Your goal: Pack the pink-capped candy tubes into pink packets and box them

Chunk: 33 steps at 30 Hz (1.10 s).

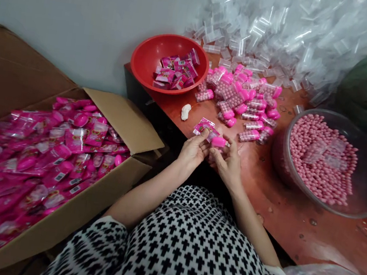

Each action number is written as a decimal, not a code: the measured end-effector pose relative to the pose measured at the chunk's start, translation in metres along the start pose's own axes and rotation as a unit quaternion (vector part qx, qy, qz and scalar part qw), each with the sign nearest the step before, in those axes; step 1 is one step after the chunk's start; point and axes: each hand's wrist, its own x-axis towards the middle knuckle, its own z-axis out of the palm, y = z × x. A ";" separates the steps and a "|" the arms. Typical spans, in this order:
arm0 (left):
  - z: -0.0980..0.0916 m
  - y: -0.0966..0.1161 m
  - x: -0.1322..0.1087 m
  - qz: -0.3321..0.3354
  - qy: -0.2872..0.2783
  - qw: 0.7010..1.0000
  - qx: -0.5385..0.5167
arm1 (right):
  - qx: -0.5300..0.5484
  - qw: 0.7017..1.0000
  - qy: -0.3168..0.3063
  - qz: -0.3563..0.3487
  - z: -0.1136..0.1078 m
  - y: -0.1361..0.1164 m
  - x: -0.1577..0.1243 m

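Both hands meet over the near edge of the red table. My left hand (193,152) pinches a shiny pink printed wrapper (204,125) between thumb and fingers. Close beside it, my right hand (229,164) is closed around a small tube with a bright pink cap (218,141); its body is mostly covered by my fingers. The cap is right by the wrapper's lower end, and I cannot tell whether they touch. Just beyond my hands lies a heap of pink-capped clear tubes (233,94) filled with pink beads.
A red bowl (138,66) holds more pink wrappers. A large tub (282,146) of pink beads stands right. Clear tubes (262,26) pile up at the back. A cardboard box (94,198) of wrapped pink packs stands left. A white lump (185,111) lies by the table edge.
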 end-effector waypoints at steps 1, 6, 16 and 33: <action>0.000 -0.001 0.000 0.001 -0.011 1.000 0.012 | -0.001 1.000 -0.005 0.000 0.000 0.000 0.000; -0.001 0.002 0.001 0.023 -0.075 0.993 0.086 | 0.016 0.999 -0.030 0.004 -0.001 0.003 0.005; -0.001 0.011 0.000 0.047 -0.124 0.974 0.186 | 0.035 0.999 -0.028 -0.020 -0.001 0.008 0.010; -0.002 0.030 0.010 0.055 -0.181 0.918 0.348 | 0.108 0.993 -0.043 0.016 -0.001 0.005 0.013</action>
